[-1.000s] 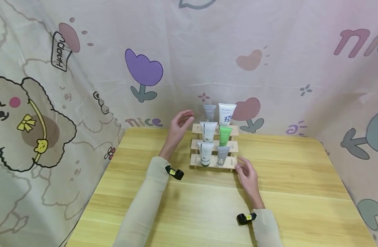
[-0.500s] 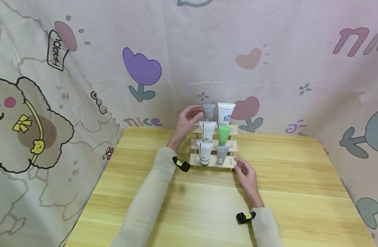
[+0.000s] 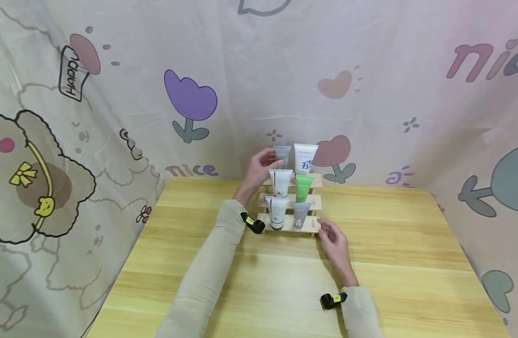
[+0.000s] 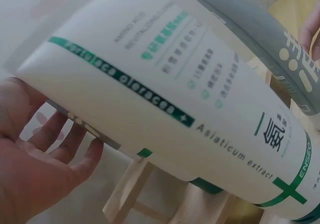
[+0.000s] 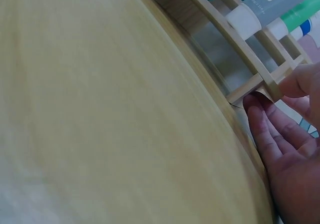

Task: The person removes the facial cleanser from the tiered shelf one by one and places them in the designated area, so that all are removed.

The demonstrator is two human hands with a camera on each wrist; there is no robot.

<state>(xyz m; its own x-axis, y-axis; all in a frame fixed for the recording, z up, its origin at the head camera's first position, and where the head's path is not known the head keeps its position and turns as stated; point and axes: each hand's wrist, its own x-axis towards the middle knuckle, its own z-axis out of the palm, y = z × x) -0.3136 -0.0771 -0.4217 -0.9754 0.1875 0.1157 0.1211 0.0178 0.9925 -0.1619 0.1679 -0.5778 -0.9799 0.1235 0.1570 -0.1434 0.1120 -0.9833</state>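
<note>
A three-tier wooden rack (image 3: 313, 225) holds several squeeze tubes, standing cap-down. My left hand (image 3: 258, 170) pinches the grey tube (image 3: 282, 154) on the top tier, thumb in front and fingers at its left side. In the left wrist view, a large white tube (image 4: 165, 83) hides most of that grey tube, and the fingers (image 4: 89, 161) show behind it. At the bottom tier's right end my right hand (image 3: 336, 241) grips the rack. The right wrist view shows its thumb (image 5: 299, 80) at the shelf's end and the fingertips curled beneath.
Beside the held tube stands a white tube (image 3: 305, 158) with blue lettering. The middle tier carries a white tube (image 3: 280, 183) and a green tube (image 3: 303, 188); the bottom tier, a white tube (image 3: 277, 212) and a small grey tube (image 3: 300, 216). A patterned curtain (image 3: 259, 94) hangs behind the wooden table (image 3: 390, 234).
My left hand has moved right from beside the rack to the top-tier grey tube and closed its fingers on it. The right hand has stayed at the rack's corner. The head view has shifted slightly.
</note>
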